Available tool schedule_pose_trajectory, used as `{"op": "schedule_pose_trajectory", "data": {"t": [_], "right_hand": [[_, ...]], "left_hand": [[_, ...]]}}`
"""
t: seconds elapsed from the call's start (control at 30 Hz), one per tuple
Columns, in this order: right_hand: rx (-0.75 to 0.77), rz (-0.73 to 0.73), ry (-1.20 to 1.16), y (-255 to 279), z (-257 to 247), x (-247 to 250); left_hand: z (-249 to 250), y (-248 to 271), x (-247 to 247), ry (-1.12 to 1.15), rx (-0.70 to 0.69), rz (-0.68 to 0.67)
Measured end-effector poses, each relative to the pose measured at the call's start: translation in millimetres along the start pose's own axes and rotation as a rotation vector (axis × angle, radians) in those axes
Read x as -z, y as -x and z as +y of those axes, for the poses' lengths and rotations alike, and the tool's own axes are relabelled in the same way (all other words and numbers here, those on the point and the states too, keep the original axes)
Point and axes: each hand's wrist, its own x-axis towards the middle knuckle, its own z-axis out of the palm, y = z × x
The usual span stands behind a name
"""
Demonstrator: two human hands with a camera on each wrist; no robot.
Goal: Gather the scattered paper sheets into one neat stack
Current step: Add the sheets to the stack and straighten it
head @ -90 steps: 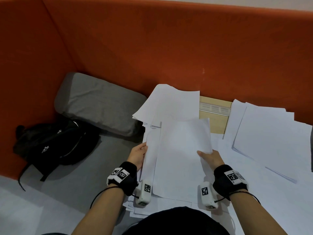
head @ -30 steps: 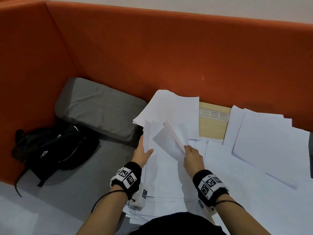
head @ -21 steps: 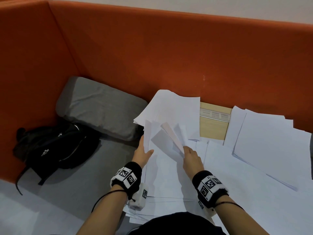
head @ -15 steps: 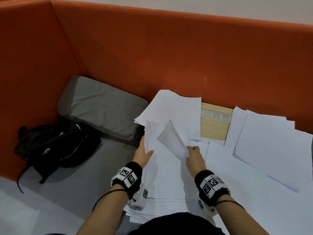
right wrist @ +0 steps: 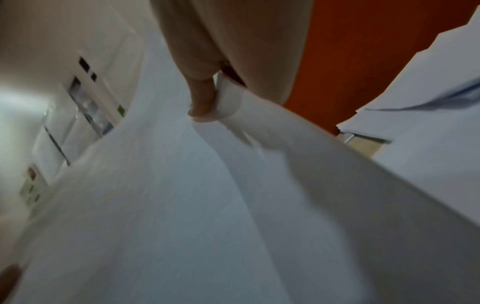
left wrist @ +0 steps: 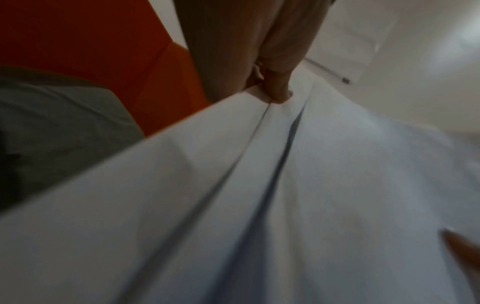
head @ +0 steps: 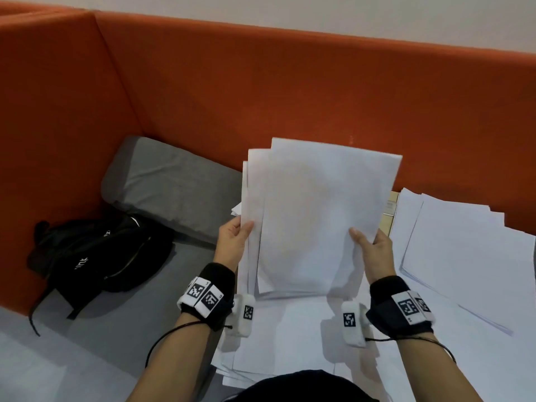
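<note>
Head view: left hand [head: 233, 242] and right hand [head: 374, 252] each grip a side edge of a raised bundle of sheets [head: 319, 216], held above loose paper [head: 290, 340] on the counter; another pile [head: 458, 250] lies to the right. Edges are staggered.

Left wrist view: thumb [left wrist: 278, 90] pinches the bundle's edge.

Right wrist view: thumb [right wrist: 202, 98] clamps its curled edge. Advice: loosen both grips and tap the bottom edge square.

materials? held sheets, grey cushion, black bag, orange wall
Held sheets: thin matte white paper; they bend between the left hand and right hand.
Grey cushion: soft woven fabric, creased.
Black bag: probably nylon, faint sheen.
Orange wall: looks like matte felt or upholstery.
</note>
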Motion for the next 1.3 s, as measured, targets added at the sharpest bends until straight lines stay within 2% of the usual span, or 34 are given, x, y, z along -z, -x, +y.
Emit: {"op": "schedule_pose_trajectory", "data": {"t": [0.13, 0.27, 0.37, 0.47, 0.53, 0.63, 0.77, 0.83, 0.93, 1.03, 1.07, 1.13, 1.2, 1.3], "right_hand": [[0.076, 0.008, -0.114, -7.6, -17.1, 9.7], [0.086, -0.076, -0.185, -12.0, -22.4, 19.1], [0.061, -0.124, -0.162, -10.5, -17.1, 16.0], [0.071, -0.099, -0.112, -4.8, -15.8, 6.6], [0.114, -0.054, -0.087, -3.8, -18.2, 5.0], [0.192, -0.040, -0.082, -3.3, -33.7, 8.5], [0.254, -0.042, -0.095, -2.2, -56.5, 11.4], [0.228, -0.092, -0.105, 0.2, -59.2, 9.7], [0.101, -0.177, -0.032, 2.6, -42.7, 4.3], [-0.011, -0.276, 0.151, 3.0, -17.6, -1.8], [-0.020, -0.236, 0.202, 3.1, -15.3, -2.4], [-0.015, -0.046, 0.205, -5.5, -13.6, 3.9], [-0.007, 0.120, 0.168, -16.3, -15.8, 14.6], [-0.087, 0.189, 0.245, -30.6, -6.2, 30.1]], "left_hand": [[37.8, 1.7, -9.3, 0.130, -0.119, 0.001], [53.2, 2.5, -16.1, 0.246, -0.195, -0.019], [48.4, 6.0, -22.0, 0.179, -0.179, -0.095], [36.4, 14.9, -34.5, -0.023, -0.100, -0.170], [37.1, 16.0, -41.8, -0.103, -0.102, -0.134], [53.3, 12.6, -42.3, -0.099, -0.184, -0.077], [74.6, 10.7, -41.9, -0.013, -0.230, -0.155], [72.8, 9.9, -40.7, 0.013, -0.247, -0.150], [57.0, 10.3, -41.2, 0.025, -0.132, -0.110], [23.6, 4.9, -37.7, -0.166, -0.014, -0.146], [10.3, 1.1, -34.1, -0.233, 0.019, -0.184], [-14.3, -6.8, -24.0, -0.314, 0.102, -0.228], [-36.2, -11.2, -10.4, -0.448, 0.206, -0.180], [-64.7, -7.5, 4.0, -0.618, 0.333, -0.093]]}}
